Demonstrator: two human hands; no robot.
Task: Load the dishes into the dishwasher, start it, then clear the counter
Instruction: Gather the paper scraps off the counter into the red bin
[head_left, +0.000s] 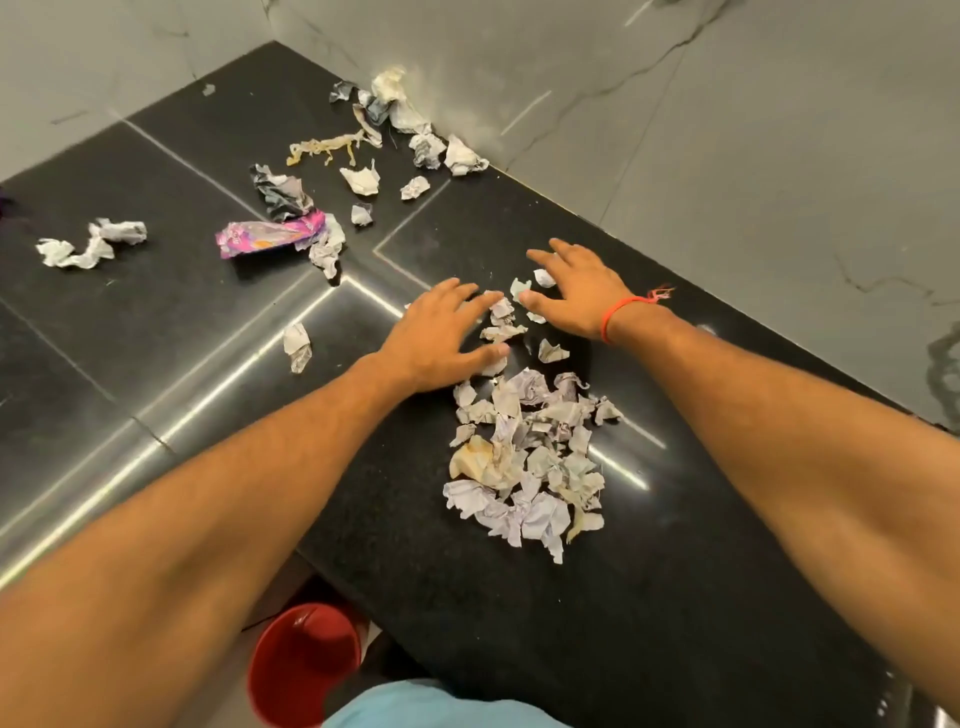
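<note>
A pile of crumpled paper scraps (524, 462) lies on the black stone counter (649, 597) in front of me. My left hand (441, 338) rests flat on the counter, fingers spread, at the far end of the pile. My right hand (576, 291), with a red thread on its wrist, lies palm down opposite it. A few small scraps (501, 317) sit between the two hands. Neither hand holds anything.
More crumpled paper (405, 119) lies in the far corner by the marble wall. A pink wrapper (270, 236) and a white paper twist (91, 241) lie to the left. One loose scrap (297, 345) lies near my left hand. A red bucket (304, 660) stands below the counter's front edge.
</note>
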